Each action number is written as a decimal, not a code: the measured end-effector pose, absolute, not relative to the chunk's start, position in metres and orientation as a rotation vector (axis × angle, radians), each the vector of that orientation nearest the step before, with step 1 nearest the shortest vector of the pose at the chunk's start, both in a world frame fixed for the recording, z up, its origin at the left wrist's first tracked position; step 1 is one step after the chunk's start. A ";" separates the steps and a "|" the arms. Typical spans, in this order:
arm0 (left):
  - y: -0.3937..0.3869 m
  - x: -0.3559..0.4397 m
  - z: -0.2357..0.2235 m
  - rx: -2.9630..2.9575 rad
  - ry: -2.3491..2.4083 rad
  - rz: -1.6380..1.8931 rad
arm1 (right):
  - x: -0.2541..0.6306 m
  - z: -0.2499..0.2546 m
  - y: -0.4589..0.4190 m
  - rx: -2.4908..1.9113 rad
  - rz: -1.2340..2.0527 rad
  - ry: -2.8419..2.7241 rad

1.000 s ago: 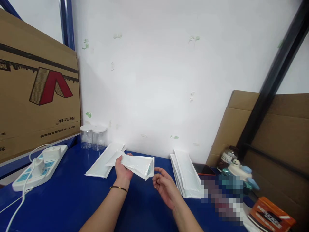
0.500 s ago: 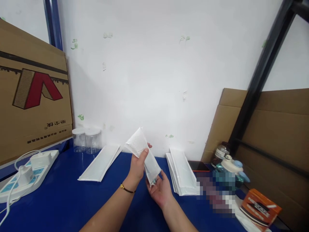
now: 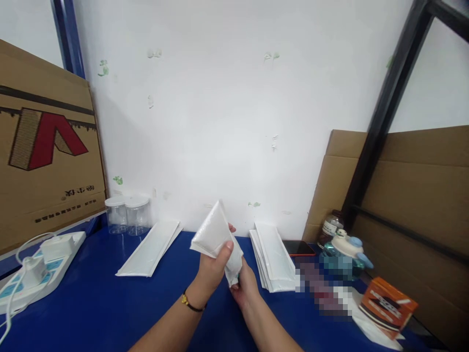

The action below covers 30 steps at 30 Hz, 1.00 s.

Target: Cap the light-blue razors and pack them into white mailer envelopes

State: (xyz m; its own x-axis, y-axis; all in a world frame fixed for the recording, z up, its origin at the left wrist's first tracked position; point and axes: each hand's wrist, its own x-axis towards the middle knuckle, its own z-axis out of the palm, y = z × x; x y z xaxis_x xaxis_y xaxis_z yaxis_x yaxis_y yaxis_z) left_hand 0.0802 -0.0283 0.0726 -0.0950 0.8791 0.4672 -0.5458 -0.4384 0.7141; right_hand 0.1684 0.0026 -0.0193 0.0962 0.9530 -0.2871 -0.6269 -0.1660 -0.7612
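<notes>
A white padded envelope (image 3: 213,230) is held up at a tilt over the blue table. My left hand (image 3: 213,266) is closed around its middle, thumb across the near face and fingers behind. At the lower end, my right hand (image 3: 246,283) grips the envelope's edge, its fingers mostly hidden behind it. A small green bit shows between that hand and the envelope; what it belongs to I cannot make out. On the left lies a small pile of similar envelopes (image 3: 148,252), and on the right a thicker stack of envelopes (image 3: 276,259).
Two clear jars (image 3: 137,217) with white lids stand at the back left, near a power strip (image 3: 54,274). At right are a phone (image 3: 298,248), a brown bottle (image 3: 330,227), a teal jug (image 3: 342,254) and an orange box (image 3: 388,305). A wall (image 3: 220,122) closes off the back.
The envelope's upper part has bent over and turned more to face me. My right hand has turned from palm-up to gripping the lower end from the side. The view has shifted slightly.
</notes>
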 end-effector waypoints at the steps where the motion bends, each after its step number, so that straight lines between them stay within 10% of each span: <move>1: -0.027 0.080 0.072 1.065 0.435 1.767 | 0.169 -0.019 0.003 -0.960 1.456 -0.452; 30: 0.022 -0.032 0.045 0.207 0.430 1.845 | 0.186 -0.031 0.020 -1.733 0.248 -1.764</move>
State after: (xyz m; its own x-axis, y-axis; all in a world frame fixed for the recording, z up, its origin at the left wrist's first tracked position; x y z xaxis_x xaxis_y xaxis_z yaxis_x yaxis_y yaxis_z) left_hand -0.0316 0.0216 0.0452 -0.3133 0.9468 -0.0729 -0.8816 -0.2615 0.3929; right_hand 0.1857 0.0196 -0.0313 0.0796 0.9479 0.3084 0.8260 0.1105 -0.5527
